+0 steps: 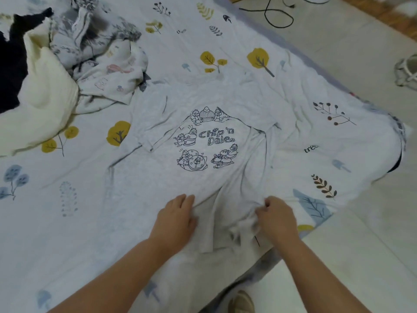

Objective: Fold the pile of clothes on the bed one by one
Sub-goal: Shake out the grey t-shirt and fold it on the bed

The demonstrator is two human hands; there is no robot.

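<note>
A light grey T-shirt [203,181] with a dark cartoon print reading "Chip 'n Dale" lies spread on the bed, print up and partly wrinkled. One sleeve is folded in at its left side. My left hand [176,219] rests palm down on the shirt's near part, fingers together. My right hand [276,219] pinches bunched grey fabric at the shirt's near right edge. A pile of unfolded clothes [67,57] sits at the far left: a cream garment, a black one, and patterned grey and white pieces.
The bed sheet [67,199] is white with printed yellow trees, blue leaves and twigs. The bed's edge [338,86] runs diagonally on the right, with pale floor tiles beyond. A black cable [277,19] lies on the floor at the top. A foot [241,302] shows below.
</note>
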